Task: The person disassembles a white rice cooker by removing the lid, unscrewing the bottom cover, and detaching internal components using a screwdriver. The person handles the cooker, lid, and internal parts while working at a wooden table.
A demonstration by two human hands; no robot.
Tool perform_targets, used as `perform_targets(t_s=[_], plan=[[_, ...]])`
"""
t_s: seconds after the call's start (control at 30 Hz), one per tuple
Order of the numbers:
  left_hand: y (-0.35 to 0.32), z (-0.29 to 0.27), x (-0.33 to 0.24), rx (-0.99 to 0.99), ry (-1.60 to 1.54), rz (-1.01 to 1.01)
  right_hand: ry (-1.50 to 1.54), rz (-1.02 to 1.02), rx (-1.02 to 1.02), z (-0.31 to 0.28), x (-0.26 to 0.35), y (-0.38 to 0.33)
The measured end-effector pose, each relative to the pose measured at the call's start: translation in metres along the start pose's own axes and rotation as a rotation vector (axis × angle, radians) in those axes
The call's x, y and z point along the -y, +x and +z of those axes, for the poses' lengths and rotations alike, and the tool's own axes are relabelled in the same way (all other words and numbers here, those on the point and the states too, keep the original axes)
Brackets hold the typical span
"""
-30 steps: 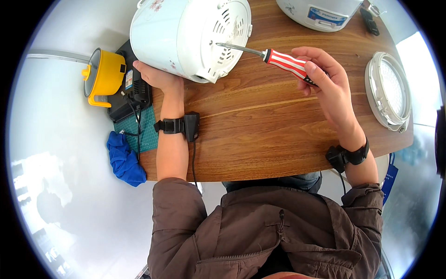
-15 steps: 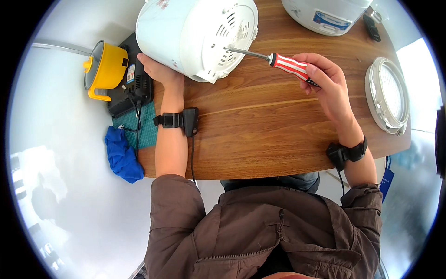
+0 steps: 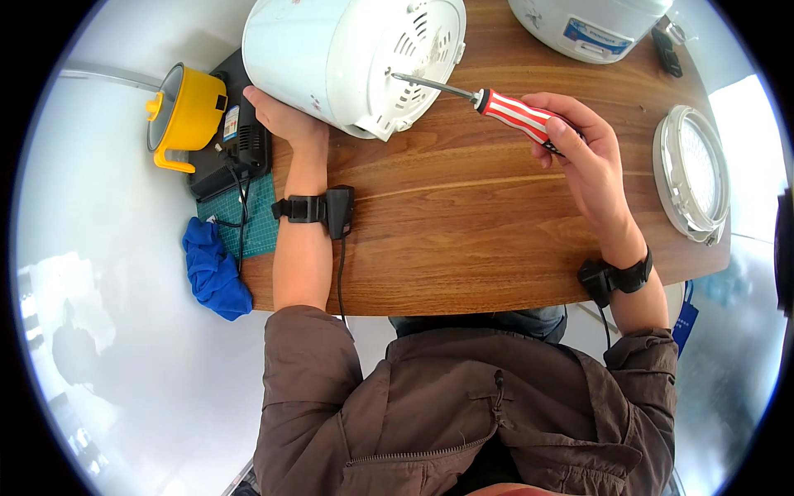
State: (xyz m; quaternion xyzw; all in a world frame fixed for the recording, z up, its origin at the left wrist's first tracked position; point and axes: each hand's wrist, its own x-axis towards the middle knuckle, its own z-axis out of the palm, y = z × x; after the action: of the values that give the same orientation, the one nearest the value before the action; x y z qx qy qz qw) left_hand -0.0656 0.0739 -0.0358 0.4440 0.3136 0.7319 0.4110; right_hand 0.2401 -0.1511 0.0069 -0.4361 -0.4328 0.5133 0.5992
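A white rice cooker (image 3: 302, 54) is tipped on its side at the top of the view, its slotted base (image 3: 405, 70) facing right. My left hand (image 3: 281, 116) supports it from the near side. The thumb shows along the pale wall; the other fingers are mostly hidden. A screwdriver (image 3: 521, 116) with a red-and-white striped handle is gripped in my right hand (image 3: 583, 140). Its steel shaft points left, with the tip in front of the base, near a small dark hole. Whether the tip touches the base I cannot tell.
A second white appliance (image 3: 595, 37) stands at the back right. A round lid (image 3: 693, 174) lies by the right edge of the wooden table (image 3: 447, 240). At left are a yellow pot (image 3: 194, 112) on a black base, a green mat (image 3: 260, 219) and a blue cloth (image 3: 213, 273).
The screwdriver tip has shifted slightly left and up across the base, close to the small hole. The rice cooker has moved a little up and right in view. Both hands keep their holds.
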Motion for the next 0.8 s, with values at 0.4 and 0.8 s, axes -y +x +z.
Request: perform_targets(t_s=[0.4,0.8], plan=[[-0.0041,0.005,-0.0046,0.006,0.006,-0.011,0.042,-0.008,0.019,0.0004,-0.0046,-0.0011],[-0.0046,0.0064,-0.0051,0.021,-0.005,-0.003,0.048,0.014,-0.01,-0.0003,-0.0043,-0.0024]])
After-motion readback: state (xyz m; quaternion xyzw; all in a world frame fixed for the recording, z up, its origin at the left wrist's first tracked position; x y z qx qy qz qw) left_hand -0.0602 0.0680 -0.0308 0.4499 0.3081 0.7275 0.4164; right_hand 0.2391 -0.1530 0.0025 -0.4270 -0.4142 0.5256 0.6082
